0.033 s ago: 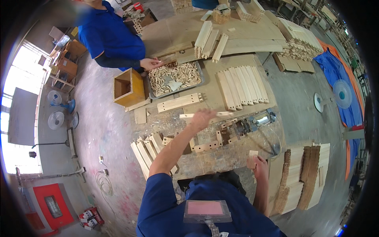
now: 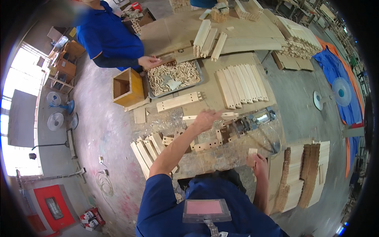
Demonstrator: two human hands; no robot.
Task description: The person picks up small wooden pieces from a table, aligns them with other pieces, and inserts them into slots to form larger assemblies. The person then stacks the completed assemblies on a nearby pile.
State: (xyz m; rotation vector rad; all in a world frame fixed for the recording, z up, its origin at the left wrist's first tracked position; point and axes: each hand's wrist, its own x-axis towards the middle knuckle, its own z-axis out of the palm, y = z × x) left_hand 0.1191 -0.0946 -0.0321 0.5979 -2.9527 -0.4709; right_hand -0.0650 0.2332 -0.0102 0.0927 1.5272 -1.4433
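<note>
My left hand (image 2: 206, 120) reaches over the middle of the workbench, its fingers wrapped round a narrow, pale wooden strip (image 2: 189, 117) that lies crosswise and sticks out on both sides. Just below it sits a wooden jig (image 2: 207, 145) with drilled holes, joined on its right to a metal clamp (image 2: 262, 117). At the bench's front edge my right hand (image 2: 259, 164) grips a small, flat wooden block (image 2: 252, 151). Beyond my left hand lies a drilled wooden rail (image 2: 177, 102) with dowels standing out of its right end.
A tray of dowels (image 2: 173, 75) stands at the back beside a yellow wooden box (image 2: 132, 87). Rows of wooden slats (image 2: 241, 87) lie at right, more pieces (image 2: 146, 152) at left. A co-worker's hand (image 2: 150, 62) is by the tray. Stacked wood (image 2: 294, 177) stands right of me.
My left hand has shifted slightly to the right with the wooden strip. My right hand and the small block stay almost where they were.
</note>
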